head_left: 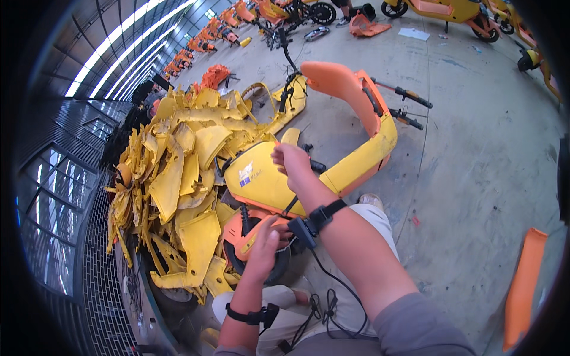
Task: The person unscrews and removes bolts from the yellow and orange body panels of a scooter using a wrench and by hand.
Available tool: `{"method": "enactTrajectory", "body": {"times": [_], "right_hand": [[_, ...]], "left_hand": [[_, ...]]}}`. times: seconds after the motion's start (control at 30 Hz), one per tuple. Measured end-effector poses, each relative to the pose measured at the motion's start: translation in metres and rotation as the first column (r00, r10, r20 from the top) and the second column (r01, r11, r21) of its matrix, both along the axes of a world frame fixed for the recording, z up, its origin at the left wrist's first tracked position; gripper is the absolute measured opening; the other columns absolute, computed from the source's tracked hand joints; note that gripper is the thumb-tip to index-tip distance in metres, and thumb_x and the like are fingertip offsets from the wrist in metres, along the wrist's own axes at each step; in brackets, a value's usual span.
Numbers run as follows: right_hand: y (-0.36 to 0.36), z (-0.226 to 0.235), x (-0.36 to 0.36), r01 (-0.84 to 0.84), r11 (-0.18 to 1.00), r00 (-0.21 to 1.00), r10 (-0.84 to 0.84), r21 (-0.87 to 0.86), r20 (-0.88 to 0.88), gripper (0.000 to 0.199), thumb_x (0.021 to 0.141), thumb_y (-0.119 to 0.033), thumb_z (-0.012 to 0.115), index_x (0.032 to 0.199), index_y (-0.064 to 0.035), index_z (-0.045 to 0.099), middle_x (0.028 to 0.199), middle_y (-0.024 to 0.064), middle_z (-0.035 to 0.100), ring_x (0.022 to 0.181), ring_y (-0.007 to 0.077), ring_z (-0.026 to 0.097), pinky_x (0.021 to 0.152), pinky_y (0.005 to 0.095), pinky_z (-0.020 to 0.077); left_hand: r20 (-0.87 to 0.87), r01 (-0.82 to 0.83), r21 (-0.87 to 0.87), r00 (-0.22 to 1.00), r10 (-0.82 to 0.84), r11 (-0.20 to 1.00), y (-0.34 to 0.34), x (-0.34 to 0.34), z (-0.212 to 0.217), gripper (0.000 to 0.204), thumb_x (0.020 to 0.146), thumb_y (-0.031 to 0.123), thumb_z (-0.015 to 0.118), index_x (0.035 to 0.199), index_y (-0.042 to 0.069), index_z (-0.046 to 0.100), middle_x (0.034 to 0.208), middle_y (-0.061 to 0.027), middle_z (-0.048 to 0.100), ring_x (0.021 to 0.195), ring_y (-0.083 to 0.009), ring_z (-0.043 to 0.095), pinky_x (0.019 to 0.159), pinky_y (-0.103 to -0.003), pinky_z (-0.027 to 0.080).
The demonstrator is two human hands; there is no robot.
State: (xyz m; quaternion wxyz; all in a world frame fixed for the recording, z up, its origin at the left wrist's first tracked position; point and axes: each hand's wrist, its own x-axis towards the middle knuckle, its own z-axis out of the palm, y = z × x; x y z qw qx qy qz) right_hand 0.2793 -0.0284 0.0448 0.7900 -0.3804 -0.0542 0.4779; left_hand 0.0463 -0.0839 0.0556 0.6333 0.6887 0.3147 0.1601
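I see one yellow-and-orange plastic scooter body (332, 148) lying before me, my right hand (291, 161) closed on its smooth yellow panel, my left hand (264, 246) gripping its orange rear fender (237, 234); one jagged heap of yellow plastic shells (172, 178) lies alongside

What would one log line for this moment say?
left hand: on orange wheel cover | right hand: on yellow scooter body panel | beside: pile of yellow panels | floor: concrete
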Motion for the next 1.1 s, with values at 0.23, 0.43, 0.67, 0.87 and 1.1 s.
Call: {"method": "enactTrajectory", "body": {"times": [0.23,0.43,0.67,0.87,1.1], "right_hand": [[0.028,0.009,-0.016,0.171,0.985,0.985,-0.17,0.036,-0.031,0.016,0.088,-0.021,0.059,0.092,-0.0063,0.063,0.08,0.0017,0.065,0.07,0.0098,0.059,0.063,0.0248,0.0441],[0.051,-0.012,0.007,0.348,0.926,0.824,-0.228,-0.145,0.519,0.023,0.088,-0.025,0.056,0.091,-0.003,0.064,0.084,0.0112,0.068,0.078,0.0257,0.066,0.069,0.0375,0.0505],[0.039,-0.008,-0.012,0.205,0.962,0.031,0.179,-0.182,0.983,0.017,0.083,-0.018,0.055,0.092,-0.0064,0.064,0.088,0.0148,0.069,0.083,0.0316,0.068,0.075,0.0429,0.0525],[0.027,0.003,-0.013,0.193,0.961,0.291,0.138,-0.2,0.947,0.016,0.083,-0.016,0.055,0.091,-0.005,0.063,0.087,0.0136,0.069,0.081,0.0282,0.069,0.069,0.0402,0.0529],[0.006,0.029,0.001,-0.065,0.96,0.825,0.206,0.273,-0.526,0.007,0.085,-0.012,0.06,0.082,-0.0064,0.058,0.073,0.0028,0.058,0.059,0.0124,0.05,0.053,0.026,0.0444]], "left_hand": [[-0.067,-0.178,-0.103,0.983,0.171,0.979,-0.022,0.061,0.009,0.041,0.1,0.038,0.052,0.119,0.001,0.053,0.099,-0.0077,0.061,0.084,-0.0133,0.061,0.076,-0.027,0.05],[-0.112,-0.232,-0.225,0.971,0.211,0.946,-0.023,0.089,0.019,0.034,0.101,0.037,0.051,0.098,0.004,0.058,0.076,-0.0046,0.062,0.057,-0.0115,0.058,0.055,-0.025,0.048],[-0.185,-0.353,-0.138,0.927,0.326,0.925,-0.051,0.078,0.029,0.037,0.1,0.04,0.049,0.107,0.005,0.06,0.074,-0.0029,0.062,0.056,-0.0129,0.058,0.049,-0.026,0.046],[-0.145,-0.309,-0.179,0.947,0.286,0.934,-0.064,0.071,0.02,0.035,0.101,0.038,0.049,0.1,0.004,0.056,0.082,-0.0043,0.062,0.06,-0.0121,0.059,0.053,-0.025,0.049],[-0.004,-0.145,-0.23,0.989,0.148,0.962,-0.053,0.056,0.002,0.036,0.1,0.039,0.051,0.104,0.003,0.053,0.088,-0.0064,0.062,0.067,-0.0124,0.059,0.059,-0.026,0.051]]}}
